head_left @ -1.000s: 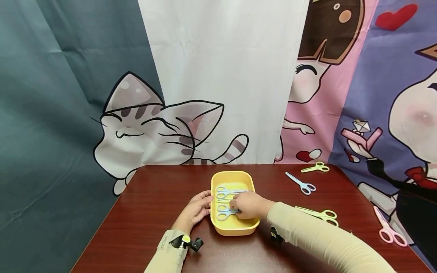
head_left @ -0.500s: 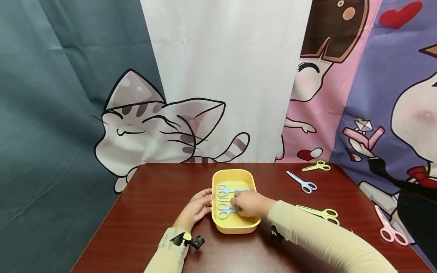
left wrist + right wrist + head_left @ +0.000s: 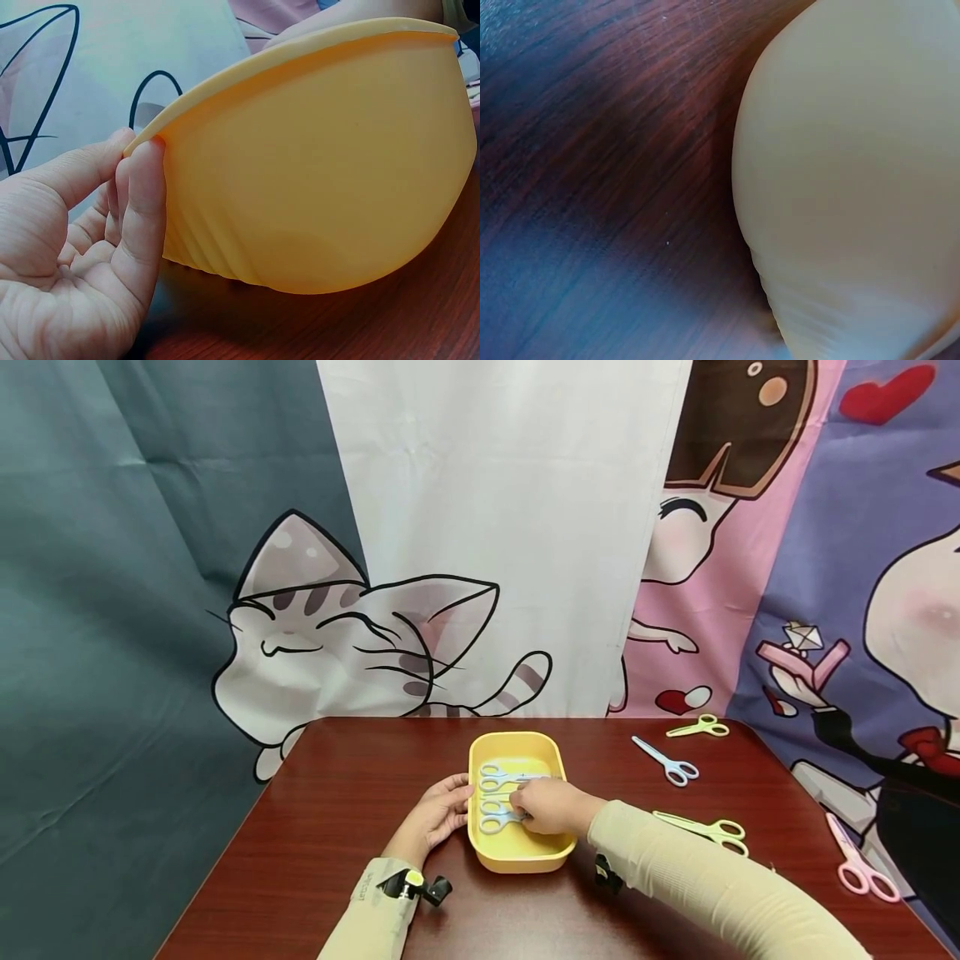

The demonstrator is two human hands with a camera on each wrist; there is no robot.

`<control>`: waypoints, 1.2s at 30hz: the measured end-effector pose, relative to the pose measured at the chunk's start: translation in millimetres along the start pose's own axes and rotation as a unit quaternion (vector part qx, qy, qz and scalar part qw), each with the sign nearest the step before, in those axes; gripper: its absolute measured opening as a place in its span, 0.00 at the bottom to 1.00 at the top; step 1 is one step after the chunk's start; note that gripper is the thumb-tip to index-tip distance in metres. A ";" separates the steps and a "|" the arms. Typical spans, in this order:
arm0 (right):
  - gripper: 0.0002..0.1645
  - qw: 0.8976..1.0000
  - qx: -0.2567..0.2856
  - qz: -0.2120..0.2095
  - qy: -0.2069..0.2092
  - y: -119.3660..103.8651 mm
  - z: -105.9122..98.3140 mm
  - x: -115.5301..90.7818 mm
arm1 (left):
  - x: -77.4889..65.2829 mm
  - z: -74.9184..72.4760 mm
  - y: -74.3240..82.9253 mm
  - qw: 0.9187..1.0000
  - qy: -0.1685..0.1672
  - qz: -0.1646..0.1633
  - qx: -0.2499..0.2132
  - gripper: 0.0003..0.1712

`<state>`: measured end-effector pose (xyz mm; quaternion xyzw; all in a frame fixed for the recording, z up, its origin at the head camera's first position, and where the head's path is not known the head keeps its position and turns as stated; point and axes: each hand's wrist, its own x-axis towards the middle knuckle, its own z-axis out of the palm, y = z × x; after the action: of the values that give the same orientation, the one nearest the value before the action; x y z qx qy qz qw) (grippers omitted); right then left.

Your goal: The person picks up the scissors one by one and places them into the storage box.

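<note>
A yellow plastic basket (image 3: 522,865) sits on the table between my hands. My left hand (image 3: 438,814) pinches its left rim between thumb and fingers, plain in the left wrist view on the basket wall (image 3: 322,165). My right hand (image 3: 551,806) reaches in over the right side, its fingers curled on a pair of light blue scissors (image 3: 492,824) whose handles point left; the hand hides the blades. Another pair of blue scissors (image 3: 492,777) lies farther back in the basket. A thin green piece (image 3: 495,796) shows between the two pairs, mostly covered.
Right of the basket lie blue scissors (image 3: 678,772), green scissors (image 3: 723,833) partly behind my right sleeve, and pink scissors (image 3: 862,877) near the right edge. More green scissors (image 3: 705,725) lie at the back of the brown table (image 3: 337,793). A printed curtain hangs behind.
My right hand has shifted the blue scissors slightly back in the basket, closer to the other scissors there. The left hand keeps its hold on the rim.
</note>
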<state>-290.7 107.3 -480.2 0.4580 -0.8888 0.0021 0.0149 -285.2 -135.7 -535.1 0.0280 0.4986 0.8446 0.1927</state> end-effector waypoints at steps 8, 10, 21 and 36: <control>0.15 1.000 0.001 0.003 0.018 -1.0 -0.2 -0.1 | 1.1 -0.3 -1.6 1.000 0.004 0.001 -0.002 0.14; 0.16 1.000 -0.002 0.008 0.019 -0.7 0.5 -0.4 | 1.5 -0.3 -1.9 1.000 0.003 0.002 -0.001 0.12; 0.10 1.000 0.013 0.024 0.007 3.9 -17.5 -5.4 | -3.3 -1.2 0.3 1.000 0.009 -0.001 -0.001 0.14; 0.08 0.986 0.037 0.128 0.098 98.5 -62.0 -95.2 | -1.6 1.4 0.5 1.000 0.001 -0.001 0.001 0.13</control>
<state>-314.2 243.1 -419.9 0.3386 -0.9335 0.0820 0.0846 -283.6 -135.3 -533.7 0.0273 0.5001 0.8438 0.1929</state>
